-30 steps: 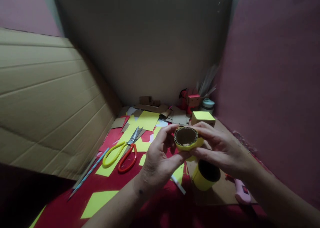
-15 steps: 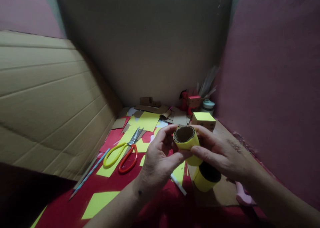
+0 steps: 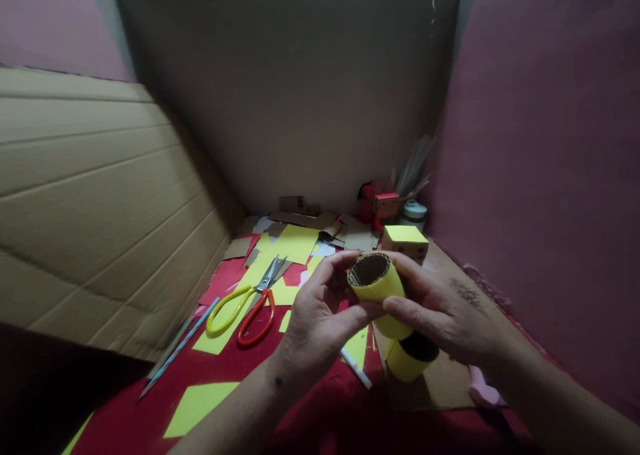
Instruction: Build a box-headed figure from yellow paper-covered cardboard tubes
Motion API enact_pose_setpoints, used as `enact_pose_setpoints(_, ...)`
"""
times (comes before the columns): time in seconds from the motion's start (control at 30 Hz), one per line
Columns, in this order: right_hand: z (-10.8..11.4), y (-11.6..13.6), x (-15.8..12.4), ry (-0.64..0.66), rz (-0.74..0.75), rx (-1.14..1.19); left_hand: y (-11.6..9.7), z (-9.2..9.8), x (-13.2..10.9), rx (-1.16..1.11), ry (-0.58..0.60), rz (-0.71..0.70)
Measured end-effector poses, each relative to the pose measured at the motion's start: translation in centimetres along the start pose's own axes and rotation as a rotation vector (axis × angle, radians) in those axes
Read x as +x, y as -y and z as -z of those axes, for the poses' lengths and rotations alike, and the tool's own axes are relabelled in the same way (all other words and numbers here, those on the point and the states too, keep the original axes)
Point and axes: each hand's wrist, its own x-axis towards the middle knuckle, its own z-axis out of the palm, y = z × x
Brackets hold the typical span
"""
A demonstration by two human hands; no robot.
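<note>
Both hands hold a short cardboard tube wrapped in yellow paper [image 3: 376, 283], its open brown end tilted up and away from me. My left hand [image 3: 320, 312] pinches it from the left with thumb below and fingers over the rim. My right hand [image 3: 440, 307] grips it from the right, thumb across the yellow side. Just below it, a second yellow-wrapped tube [image 3: 410, 356] stands on a cardboard sheet [image 3: 440, 388].
Scissors with one yellow and one red handle [image 3: 247, 302] lie on the red surface [image 3: 130, 422] among yellow paper pieces [image 3: 295, 242]. A yellow-topped box [image 3: 405, 240], jars and cardboard scraps sit at the back. Cardboard walls [image 3: 100, 208] close in left and behind. A pink tool [image 3: 483, 395] lies at right.
The tube has been turned in my hands, so more of its yellow side shows and its open end points further away. My right thumb has slid over the side.
</note>
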Motion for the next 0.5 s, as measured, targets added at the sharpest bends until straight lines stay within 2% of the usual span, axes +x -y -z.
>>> enact_pose_setpoints(0.17, 0.0, -0.6, -0.5, 0.021, -0.038, 0.142, 0.0, -0.2, -0.2, 0.0, 0.071, 0.002)
enact_pose_setpoints(0.3, 0.5, -1.3, -1.5, -0.071, -0.103, 0.322, 0.2, 0.2, 0.0, 0.027, -0.005, 0.002)
enact_pose_setpoints(0.43, 0.9, -1.4, -2.6, -0.249, -0.175, 0.57, 0.4, 1.2, 0.9, 0.286, -0.111, 0.083)
enact_pose_setpoints(0.5, 1.0, -1.3, -3.1, -0.293, -0.175, 0.686, 0.7, 1.9, 1.3, 0.467, -0.079, 0.12)
